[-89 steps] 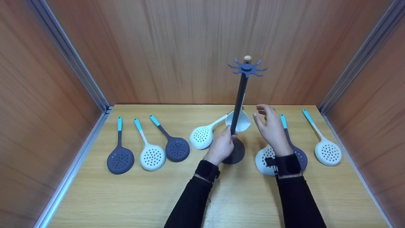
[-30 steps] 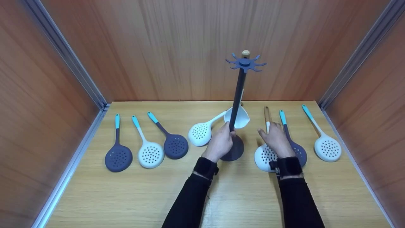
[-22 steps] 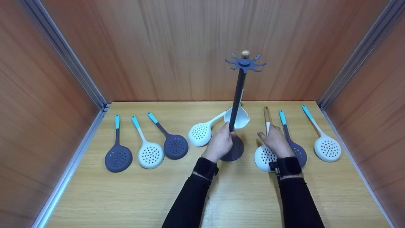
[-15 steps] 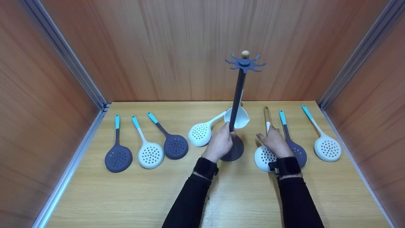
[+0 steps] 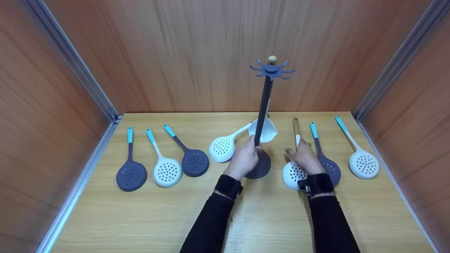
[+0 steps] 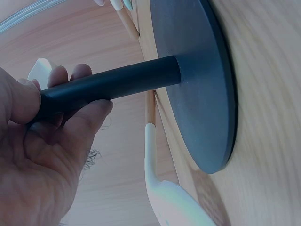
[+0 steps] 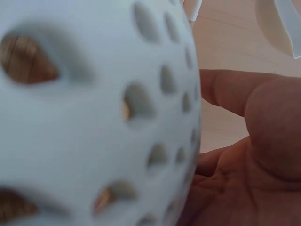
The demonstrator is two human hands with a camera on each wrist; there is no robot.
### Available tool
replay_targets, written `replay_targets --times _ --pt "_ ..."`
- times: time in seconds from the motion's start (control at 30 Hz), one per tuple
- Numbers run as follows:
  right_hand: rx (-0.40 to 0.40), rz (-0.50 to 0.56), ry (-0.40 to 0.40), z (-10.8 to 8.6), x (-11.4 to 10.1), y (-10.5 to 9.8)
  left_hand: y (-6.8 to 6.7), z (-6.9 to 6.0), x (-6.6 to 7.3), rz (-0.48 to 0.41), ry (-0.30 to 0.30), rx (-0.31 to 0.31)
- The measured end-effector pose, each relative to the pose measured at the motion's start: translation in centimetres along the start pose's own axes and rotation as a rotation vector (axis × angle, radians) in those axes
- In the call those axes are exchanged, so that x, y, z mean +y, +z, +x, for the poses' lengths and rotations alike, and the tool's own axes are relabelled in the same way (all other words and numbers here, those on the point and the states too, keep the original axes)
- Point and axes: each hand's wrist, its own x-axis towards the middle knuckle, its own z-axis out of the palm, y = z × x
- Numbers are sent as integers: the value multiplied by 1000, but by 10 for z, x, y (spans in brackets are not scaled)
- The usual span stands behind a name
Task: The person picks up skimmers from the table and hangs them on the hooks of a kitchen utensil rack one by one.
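In the head view my left hand (image 5: 243,159) grips the dark pole of a utensil stand (image 5: 264,109) just above its round base. In the left wrist view the fingers and thumb wrap the pole (image 6: 113,82). A white ladle (image 5: 268,130) is behind the pole, its handle running up along it to a wooden end by the hooks. My right hand (image 5: 305,157) is over the neck of a white skimmer (image 5: 292,175) with a wooden handle. Its thumb is stretched out to the left; the other fingertips are partly hidden. The perforated head (image 7: 108,113) fills much of the right wrist view.
Another white skimmer (image 5: 222,149) lies left of the stand. Farther left are a dark skimmer (image 5: 195,163), a white one (image 5: 168,173) and a dark one (image 5: 132,176). Right of my right hand lie a dark skimmer (image 5: 332,168) and a white one (image 5: 364,165). Wooden walls enclose the table.
Since three seconds ago my right hand has come down from beside the stand onto the wooden-handled skimmer's neck. In the last second its thumb shifted slightly left. My left hand keeps its grip on the pole.
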Motion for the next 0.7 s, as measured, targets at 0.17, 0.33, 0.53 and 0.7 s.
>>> replay_targets --times 0.17,0.33,0.53,0.7 --pt "-2 31 9 1 1 0 0 0 0 -2 -18 -12" --pt "0 47 9 5 1 -1 -1 0 1 -20 -38 -16" --pt "18 79 6 6 0 -2 0 -1 0 4 17 17" --pt "49 127 -25 15 11 0 0 0 0 -6 -2 3"
